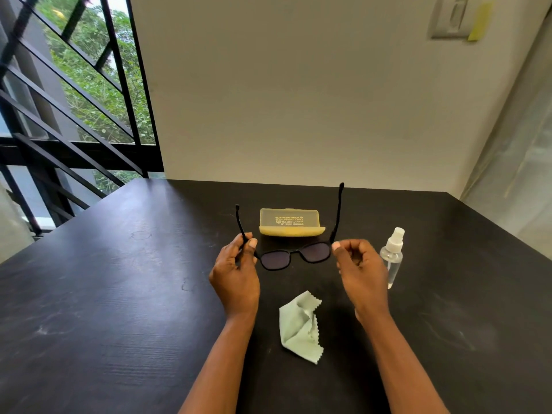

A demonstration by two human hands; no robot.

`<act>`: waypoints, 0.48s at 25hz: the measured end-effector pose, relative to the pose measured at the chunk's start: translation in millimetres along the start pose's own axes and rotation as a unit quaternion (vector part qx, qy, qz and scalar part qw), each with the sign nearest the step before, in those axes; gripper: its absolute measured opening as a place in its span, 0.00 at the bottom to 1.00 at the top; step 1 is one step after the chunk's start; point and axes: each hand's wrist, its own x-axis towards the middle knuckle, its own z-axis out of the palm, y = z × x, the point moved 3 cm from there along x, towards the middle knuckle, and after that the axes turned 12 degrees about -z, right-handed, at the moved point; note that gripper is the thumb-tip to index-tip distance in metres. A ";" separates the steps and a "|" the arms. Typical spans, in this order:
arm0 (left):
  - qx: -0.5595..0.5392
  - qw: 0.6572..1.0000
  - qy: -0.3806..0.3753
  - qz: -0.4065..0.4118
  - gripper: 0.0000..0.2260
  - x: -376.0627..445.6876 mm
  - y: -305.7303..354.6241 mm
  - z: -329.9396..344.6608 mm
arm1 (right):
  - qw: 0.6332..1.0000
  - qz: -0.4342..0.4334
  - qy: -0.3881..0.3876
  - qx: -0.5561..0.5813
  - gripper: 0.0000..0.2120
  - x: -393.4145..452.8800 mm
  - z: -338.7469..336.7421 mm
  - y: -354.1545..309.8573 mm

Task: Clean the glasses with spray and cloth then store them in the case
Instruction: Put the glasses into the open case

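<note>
While gripped at both hinges, held level above the dark worktop (119, 294): glasses (294, 254), lenses toward the person, temples unfolded and pointing away toward the wall. Left hand (236, 273) pinching the left temple near its hinge between thumb and curled fingers; right hand (360, 267) pinching the right temple the same way, remaining fingers loosely curled. Long axis of the frame running left to right, squarely between the two hands.

Directly beyond the frame, between the raised temples: yellow case (291, 223), lid closed, lying crosswise on the worktop, parallel to the frame. Just right of the right hand, partly hidden behind it: clear spray bottle (392, 253), upright, nozzle at the top. Nearer the person, between the forearms and slightly toward the right: pale green cloth (301, 327), crumpled, apart from everything else.

Judged from this layout: cleaning not yet begun, lenses showing no visible spray. Spray bottle closest to the right hand, so likely freeing that hand for it while leaving the left holding the frame. Cloth about equally reachable by either hand. Case to stay shut until wiping is done.
</note>
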 end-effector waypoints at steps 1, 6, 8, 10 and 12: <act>0.006 1.000 -0.006 0.001 0.11 -0.4 0.2 0.4 | 1.000 -0.007 0.001 0.025 0.06 2.3 0.4 3.9; 0.027 0.999 -0.009 -0.022 0.13 -0.7 0.0 0.2 | 0.997 -0.012 -0.004 0.080 0.14 10.2 2.2 12.6; 0.045 0.999 -0.011 -0.027 0.16 -0.9 1.3 0.3 | 0.996 -0.011 -0.004 0.085 0.14 10.5 3.1 14.9; 0.083 0.996 -0.025 0.010 0.18 -2.6 4.5 0.5 | 0.997 -0.009 -0.014 0.077 0.14 10.3 5.4 17.5; 0.121 0.989 -0.043 0.077 0.19 -6.3 8.9 1.6 | 0.997 -0.006 -0.009 0.081 0.14 10.9 5.5 20.5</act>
